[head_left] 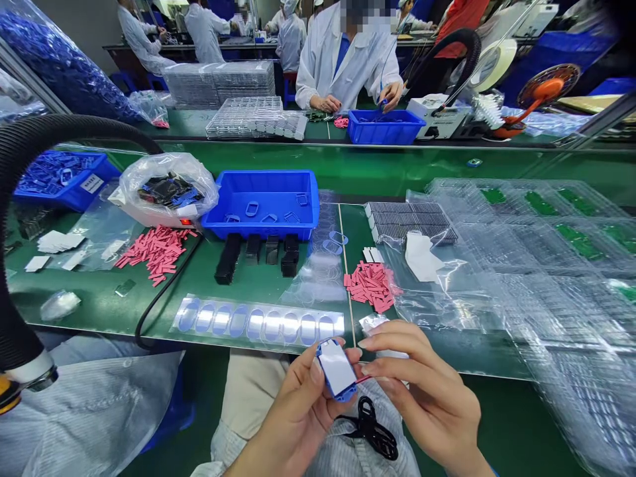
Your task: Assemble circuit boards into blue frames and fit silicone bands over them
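Observation:
My left hand [308, 397] holds a small blue plastic housing [354, 392] between thumb and fingers, above my lap at the table's front edge. A white rectangular pad [338, 366] covers most of the housing's upturned face. Close by on the right, my right hand [422, 391] pinches a thin red piece [364, 379] against the housing's side; whether it is a wire or a strip I cannot tell. Below the hands, a coiled black cable [375, 430] rests on my lap, and its link to the housing is hidden.
Pink strips [372, 285] lie piled ahead, beside a sheet of oval films [258, 323]. Behind are black parts [228, 258] and a blue bin [268, 175] with frames. Clear trays [536, 291] fill the right. A black hose [14, 265] arches at left. A co-worker [348, 59] sits opposite.

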